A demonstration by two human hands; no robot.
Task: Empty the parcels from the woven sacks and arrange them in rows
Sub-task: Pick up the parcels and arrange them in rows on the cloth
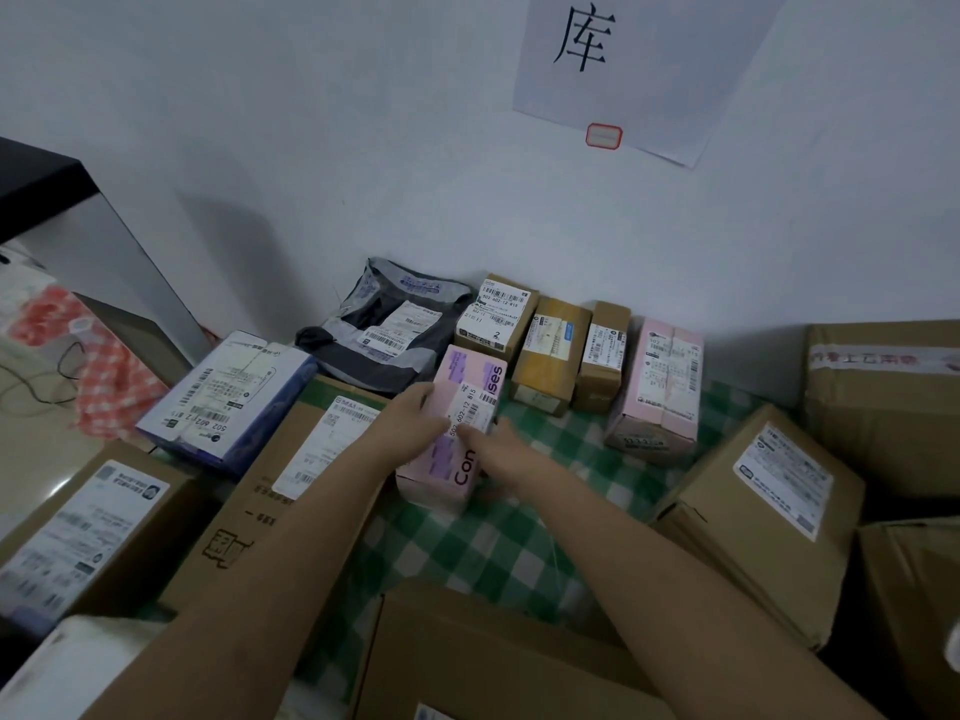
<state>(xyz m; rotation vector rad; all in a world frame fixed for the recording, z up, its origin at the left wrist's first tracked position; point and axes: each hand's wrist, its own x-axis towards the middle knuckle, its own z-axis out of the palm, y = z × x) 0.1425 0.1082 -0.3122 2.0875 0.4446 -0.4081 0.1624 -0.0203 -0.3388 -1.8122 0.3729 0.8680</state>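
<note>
Parcels are lying on a green checked cloth [498, 543] by a white wall [363, 148], and both hands are holding a pink box [457, 433].

Left hand [410, 423] is curling its grip around the left edge of the pink box, while the right hand [501, 449] is gripping its right side, thumb lying on the white shipping label; the box is resting on the cloth near the middle. Far along the wall a row is standing: a grey plastic mailer [387, 330], three brown cartons [550, 350] and a second pink box [657, 389]. A blue and white box [228, 397] is lying far left, just beside a large flat carton [291, 491]. More brown cartons are sitting near left [88, 532], right [769, 517] and near centre [488, 662].
</note>
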